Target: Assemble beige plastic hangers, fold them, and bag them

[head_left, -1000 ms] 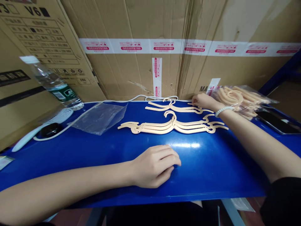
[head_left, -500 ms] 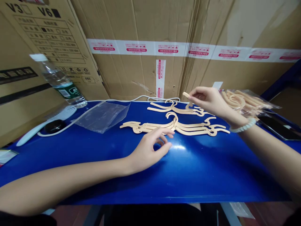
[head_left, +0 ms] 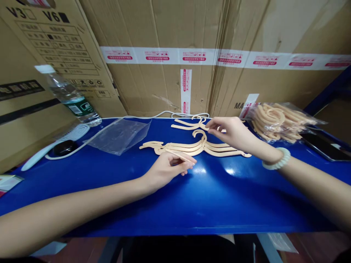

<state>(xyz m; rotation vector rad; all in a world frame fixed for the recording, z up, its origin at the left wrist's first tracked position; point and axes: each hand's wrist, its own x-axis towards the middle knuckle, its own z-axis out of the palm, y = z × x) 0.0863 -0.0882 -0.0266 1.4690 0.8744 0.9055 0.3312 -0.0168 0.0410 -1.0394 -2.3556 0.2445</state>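
Note:
My left hand [head_left: 166,166] is closed around a thin beige hanger piece [head_left: 179,156], held just in front of the near hangers. Behind it, several beige folding clothes hangers [head_left: 189,147] lie stacked on the blue table, hooks pointing away. My right hand [head_left: 234,135], wearing a pale beaded bracelet [head_left: 276,159], reaches over to the far hanger parts [head_left: 183,123]. Its thumb and fingertips pinch one beige part near the hook, and the hand hides most of that group's right side.
A clear bag of beige hanger parts [head_left: 282,120] sits at the right beside a black phone [head_left: 326,146]. On the left are a flat plastic bag [head_left: 120,137], a water bottle [head_left: 72,98], a pale hairbrush [head_left: 49,148] and a black mouse [head_left: 65,147]. Cardboard boxes [head_left: 153,84] wall the back.
My right hand has come down and left to the far hanger parts. A thin beige piece is now in my left hand, which was empty and loosely open before.

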